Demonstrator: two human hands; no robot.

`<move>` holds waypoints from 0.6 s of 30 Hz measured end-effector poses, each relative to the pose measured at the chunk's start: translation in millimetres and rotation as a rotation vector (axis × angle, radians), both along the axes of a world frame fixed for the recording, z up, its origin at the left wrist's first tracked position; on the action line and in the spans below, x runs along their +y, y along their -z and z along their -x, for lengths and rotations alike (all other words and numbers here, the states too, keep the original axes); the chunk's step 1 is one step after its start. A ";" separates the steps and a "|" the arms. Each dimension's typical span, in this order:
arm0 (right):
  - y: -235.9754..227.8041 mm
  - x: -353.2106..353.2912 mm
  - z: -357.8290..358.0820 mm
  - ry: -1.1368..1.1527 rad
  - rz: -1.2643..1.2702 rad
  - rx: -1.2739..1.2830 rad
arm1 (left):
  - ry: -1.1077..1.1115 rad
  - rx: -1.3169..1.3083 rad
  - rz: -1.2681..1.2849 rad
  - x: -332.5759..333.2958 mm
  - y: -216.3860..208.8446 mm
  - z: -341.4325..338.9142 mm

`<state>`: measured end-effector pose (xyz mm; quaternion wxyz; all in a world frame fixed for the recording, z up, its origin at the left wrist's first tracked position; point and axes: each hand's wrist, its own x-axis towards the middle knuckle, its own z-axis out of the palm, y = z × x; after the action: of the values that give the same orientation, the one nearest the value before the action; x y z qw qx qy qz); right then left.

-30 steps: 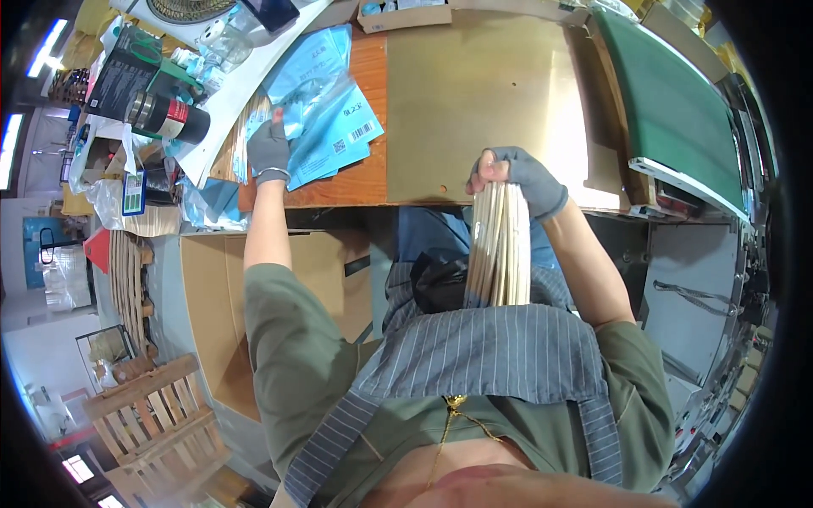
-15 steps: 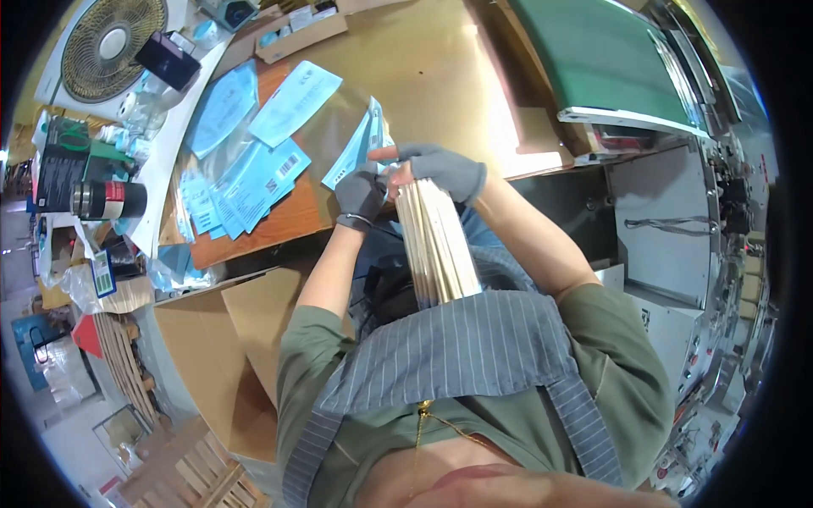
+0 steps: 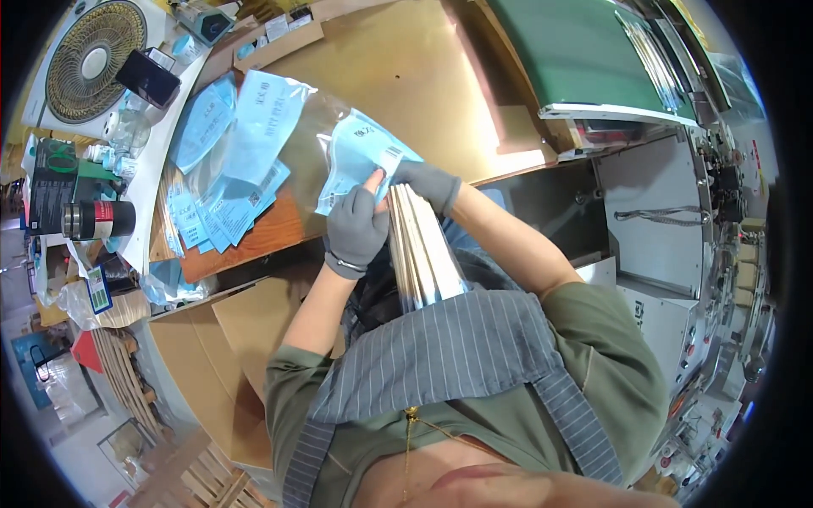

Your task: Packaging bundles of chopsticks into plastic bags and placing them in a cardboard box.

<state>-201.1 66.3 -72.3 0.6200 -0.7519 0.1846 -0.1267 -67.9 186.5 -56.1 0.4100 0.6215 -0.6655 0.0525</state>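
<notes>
My left hand [image 3: 356,227], in a grey glove with bare fingertips, is closed at the lower edge of a blue printed packet [image 3: 366,146] with clear plastic around it. One bare finger lies on the packet's face. Just right of it, my right hand [image 3: 430,184], gloved the same way, reaches behind the packet and the top of a bundle of thin pale sticks [image 3: 417,245]. Its fingers are mostly hidden there. The bundle slants down in a clear sleeve to the striped apron [image 3: 449,339].
Several blue packets [image 3: 246,199] lie spread at the table's left. Beyond them a white shelf carries a fan [image 3: 93,63], a dark phone [image 3: 148,78] and a flask [image 3: 97,220]. An open cardboard box [image 3: 199,372] stands below left. A green-topped machine [image 3: 584,59] is at right.
The blue packet, earlier folded and nearly edge-on, now shows its broad face. My left hand has turned and come lower beside the sticks. Another blue packet on the pile has shifted.
</notes>
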 end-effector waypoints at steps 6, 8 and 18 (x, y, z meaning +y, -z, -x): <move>-7.4 65.5 34.6 0.293 -1.479 -0.161 | 0.021 0.041 -0.052 29.6 -15.9 4.3; 7.8 94.6 78.5 0.250 -0.976 -0.001 | 0.253 -0.033 -0.101 62.5 -22.7 16.6; -138.1 -7.1 41.5 0.490 0.614 -0.227 | 0.038 0.249 -0.342 -16.4 -164.4 -23.2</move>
<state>-242.6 59.2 65.8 0.3348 -0.8170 0.2422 -0.4022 -44.7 170.1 108.3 0.3787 0.6711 -0.6203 -0.1461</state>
